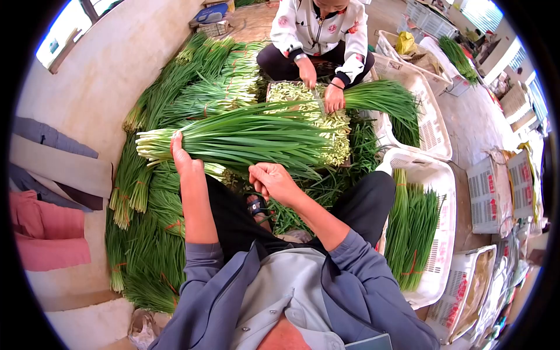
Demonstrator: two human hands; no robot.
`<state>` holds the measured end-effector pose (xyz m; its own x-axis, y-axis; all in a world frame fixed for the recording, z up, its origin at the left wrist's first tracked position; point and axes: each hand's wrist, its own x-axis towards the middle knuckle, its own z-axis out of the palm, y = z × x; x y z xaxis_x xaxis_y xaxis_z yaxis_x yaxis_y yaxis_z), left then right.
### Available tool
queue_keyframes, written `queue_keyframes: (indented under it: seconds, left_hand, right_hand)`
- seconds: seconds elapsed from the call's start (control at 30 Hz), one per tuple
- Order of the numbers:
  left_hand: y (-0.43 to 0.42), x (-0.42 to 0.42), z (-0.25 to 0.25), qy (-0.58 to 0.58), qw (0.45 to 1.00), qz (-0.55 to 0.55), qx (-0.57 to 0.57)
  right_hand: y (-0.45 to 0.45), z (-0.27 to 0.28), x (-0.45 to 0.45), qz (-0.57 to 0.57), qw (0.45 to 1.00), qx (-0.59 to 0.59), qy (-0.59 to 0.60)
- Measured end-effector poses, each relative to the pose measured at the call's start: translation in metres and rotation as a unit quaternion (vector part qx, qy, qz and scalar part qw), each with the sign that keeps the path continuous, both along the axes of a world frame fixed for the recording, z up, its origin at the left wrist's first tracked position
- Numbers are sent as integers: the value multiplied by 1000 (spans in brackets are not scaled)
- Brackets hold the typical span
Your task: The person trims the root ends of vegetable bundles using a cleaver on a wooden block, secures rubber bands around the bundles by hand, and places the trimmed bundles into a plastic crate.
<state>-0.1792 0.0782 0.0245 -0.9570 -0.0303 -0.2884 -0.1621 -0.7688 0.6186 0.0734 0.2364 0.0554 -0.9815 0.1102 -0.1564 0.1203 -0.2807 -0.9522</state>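
Observation:
A large loose bunch of long green leafy stalks (pixel 245 140) lies level across my view, its pale root ends at the left. My left hand (pixel 184 156) is wrapped round it near those pale ends. Below the middle of the bunch, my right hand (pixel 273 182) is closed with curled fingers; whether something thin is between them is too small to tell. Behind the leaf tips stands a board covered with pale cut ends (pixel 338 140).
Opposite me a seated person (pixel 319 35) holds a blade and another bunch (pixel 379 99) over the board. Tied bundles (pixel 157 204) pile up at the left. At the right stand white crates (pixel 446 233), one holding bundles. Loose leaves (pixel 291 217) lie between my legs.

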Motion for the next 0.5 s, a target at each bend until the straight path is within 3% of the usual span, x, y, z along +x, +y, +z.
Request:
queue_keyframes:
  seconds: [0.1, 0.13, 0.3, 0.5]
  left_hand:
    - [-8, -5, -5, 17, 1000, 7, 7]
    - [-8, 1, 0, 5, 1000, 21, 9]
    - [-5, 9, 15, -23, 999, 31, 8]
    - [-4, 3, 6, -10, 1000, 13, 8]
  right_hand:
    - [10, 19, 35, 75, 995, 51, 41]
    - [15, 23, 47, 100, 992, 76, 4]
    - [36, 4, 54, -148, 986, 48, -68]
    - [40, -5, 39, -172, 983, -58, 0]
